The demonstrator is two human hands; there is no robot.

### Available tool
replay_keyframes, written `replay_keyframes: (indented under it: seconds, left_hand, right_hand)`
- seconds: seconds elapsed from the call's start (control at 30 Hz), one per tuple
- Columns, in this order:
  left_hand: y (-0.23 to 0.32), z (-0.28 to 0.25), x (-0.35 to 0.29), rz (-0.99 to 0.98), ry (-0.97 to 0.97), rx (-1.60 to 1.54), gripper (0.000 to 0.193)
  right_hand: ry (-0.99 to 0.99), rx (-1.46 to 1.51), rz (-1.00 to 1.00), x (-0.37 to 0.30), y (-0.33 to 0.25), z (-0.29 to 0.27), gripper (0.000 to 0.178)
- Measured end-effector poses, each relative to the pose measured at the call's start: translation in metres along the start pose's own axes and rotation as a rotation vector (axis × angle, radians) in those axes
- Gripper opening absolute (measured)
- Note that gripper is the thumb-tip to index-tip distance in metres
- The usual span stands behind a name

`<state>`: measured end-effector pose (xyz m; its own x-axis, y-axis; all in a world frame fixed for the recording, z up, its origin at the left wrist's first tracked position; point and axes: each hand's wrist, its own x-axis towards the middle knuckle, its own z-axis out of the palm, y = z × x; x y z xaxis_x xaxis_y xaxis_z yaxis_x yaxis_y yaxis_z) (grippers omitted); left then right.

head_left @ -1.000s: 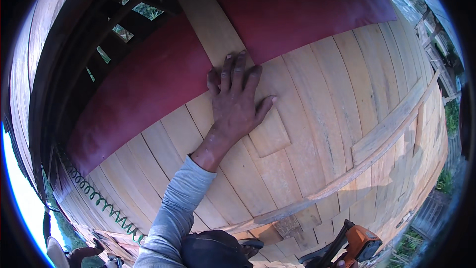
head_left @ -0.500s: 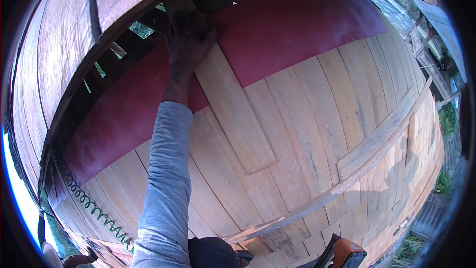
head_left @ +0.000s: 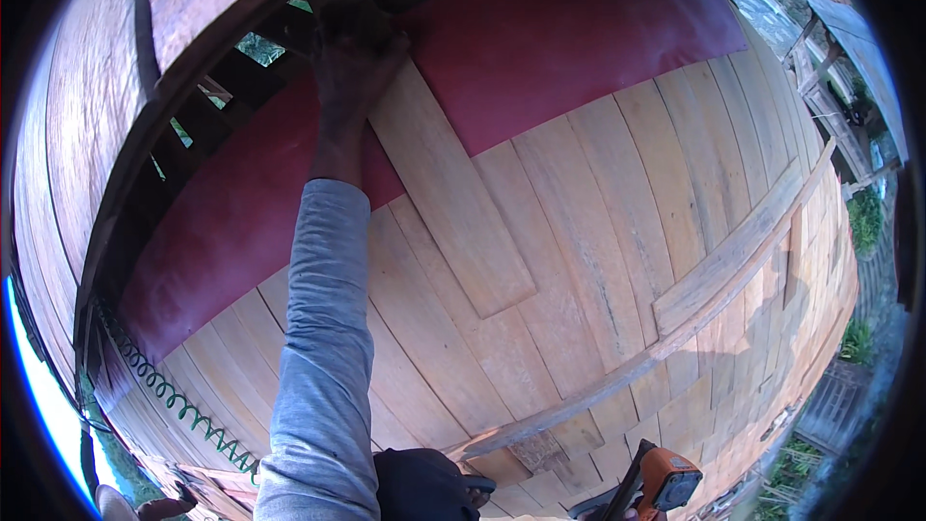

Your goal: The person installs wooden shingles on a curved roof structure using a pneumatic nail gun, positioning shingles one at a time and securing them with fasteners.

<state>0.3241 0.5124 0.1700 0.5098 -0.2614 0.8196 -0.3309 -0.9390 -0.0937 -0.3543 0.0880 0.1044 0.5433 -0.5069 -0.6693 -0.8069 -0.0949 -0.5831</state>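
We reach up with our left hand (head_left: 352, 63), sleeve (head_left: 323, 347) stretched long, and press the top end of a loose plank (head_left: 439, 188) against the wall (head_left: 598, 183); the hand lies flat with fingers spread over the plank's upper end, pressing rather than gripping, right where the plank crosses the red sheet (head_left: 569, 34) and meets the dark slats (head_left: 241, 87) above. The plank lies on top of the other boards, tilted a little off their run, its lower end free at mid wall, so it looks to us held in place by the palm alone, likely to keep it from sliding down. The red sheet runs as a band under the plank, between the boards and the slatted gap where green shows through. A long batten (head_left: 675, 328) runs slantwise across the lower boards, well apart from the hand. Right hand: not clearly in view; at the bottom edge we see a dark rounded shape (head_left: 424, 482) and an orange power tool (head_left: 666, 482) just beside it, and cannot tell what holds it. A green coiled hose (head_left: 183, 405) hangs at lower left. No containers visible, nothing to report inside any.
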Motion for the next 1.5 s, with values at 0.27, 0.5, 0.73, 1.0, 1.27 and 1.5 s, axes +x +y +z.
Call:
replay_keyframes:
  seconds: [0.27,0.5,0.73,1.0,1.27,1.5]
  left_hand:
    - [0.005,0.012,-0.008,-0.046,-0.087,-0.057,0.039]
    - [-0.037,0.019,-0.018,0.180,-0.170,0.251,0.040]
    - [-0.025,0.038,-0.018,0.009,-0.200,0.390,0.039]
    - [-0.028,0.025,-0.017,-0.043,-0.226,0.291,0.041]
    - [-0.027,0.023,-0.019,-0.062,-0.232,0.228,0.044]
    - [-0.027,0.033,-0.006,0.007,-0.182,0.186,0.047]
  right_hand:
    - [-0.087,0.012,-0.013,0.000,-0.031,0.010,0.043]
    - [-0.084,0.009,-0.078,0.007,-0.127,0.043,0.015]
    - [-0.103,-0.172,-0.717,0.044,-0.219,0.077,0.031]
    - [-0.275,-0.106,-0.823,0.058,-0.294,0.145,0.033]
    - [-0.297,-0.191,-0.907,0.062,-0.292,0.160,0.036]
    - [-0.214,-0.138,-0.940,0.063,-0.268,0.167,0.027]
